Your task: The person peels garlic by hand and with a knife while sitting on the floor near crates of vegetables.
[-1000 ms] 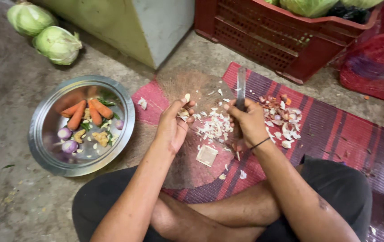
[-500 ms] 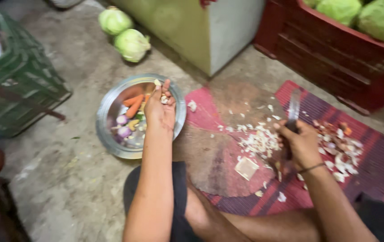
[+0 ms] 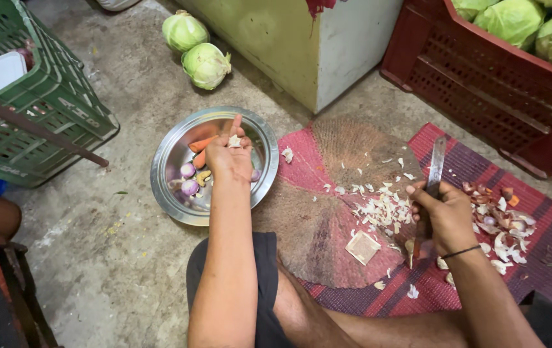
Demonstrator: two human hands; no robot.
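**Peeled clove over the bowl, knife on the board**

The left hand hangs over the steel bowl, fingers pinched on a pale peeled clove. Beneath it in the bowl lie carrots and small purple onions. The right hand is clamped on a knife, blade pointing away, above the round board. Peels lie just left of that hand; more skins to its right on the red mat.

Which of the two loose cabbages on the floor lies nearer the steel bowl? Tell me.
The lower cabbage, closer to the steel bowl; the other cabbage lies beyond it, toward the picture's top edge.
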